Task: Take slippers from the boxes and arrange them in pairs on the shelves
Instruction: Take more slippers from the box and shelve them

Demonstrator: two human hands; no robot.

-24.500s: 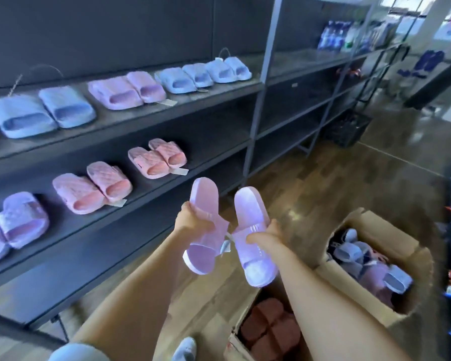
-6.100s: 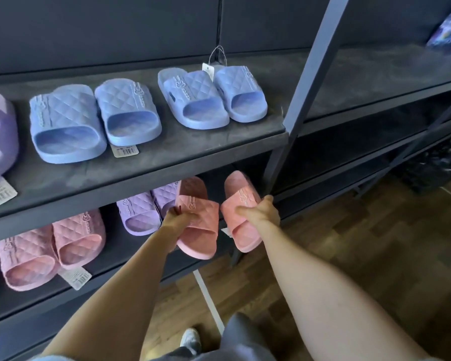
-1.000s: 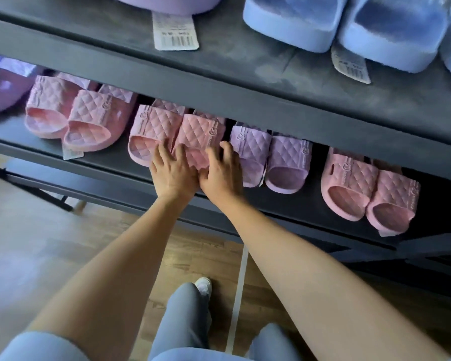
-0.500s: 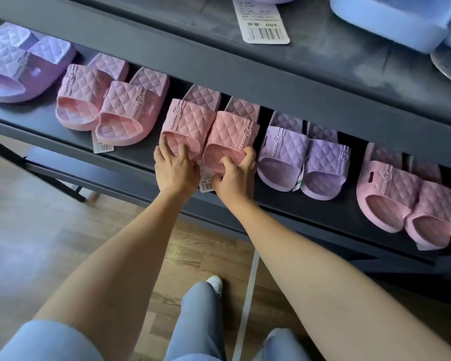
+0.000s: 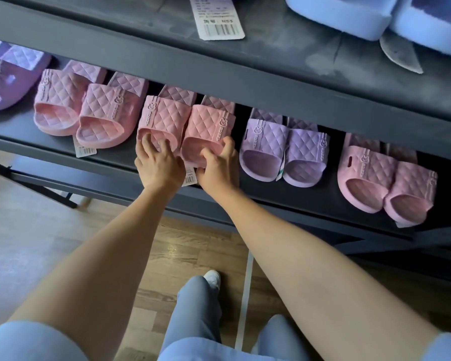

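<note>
Head view, looking down on the middle shelf of dark grey metal [image 5: 110, 152]. Judged as the placing step: setting one pair straight in the row, between the light pink quilted pair [image 5: 89, 113] on the left and the lilac quilted pair [image 5: 284, 149] on the right.

Holding with the left hand [image 5: 158, 166] the toe end of the left salmon-pink quilted rubber slipper [image 5: 164, 118], fingers curled over the rim of its opening. Pinching with the right hand [image 5: 218, 169] the toe rim of the right salmon-pink quilted rubber slipper [image 5: 211, 126], thumb at the opening, fingers round the outer side.

Resting flat on the shelf, side against side, toes toward the front edge, heels partly hidden under the upper grey shelf [image 5: 271, 63]. Just beyond the knuckles, touching both hands. Between the two hands, a white price tag [image 5: 189, 176].

Next, probably: to release both rims and to draw the hands away without dragging the pair forward; perhaps first to push a little deeper, keeping it near the lilac pair but apart. After that, to the boxes, not in view here.
</note>
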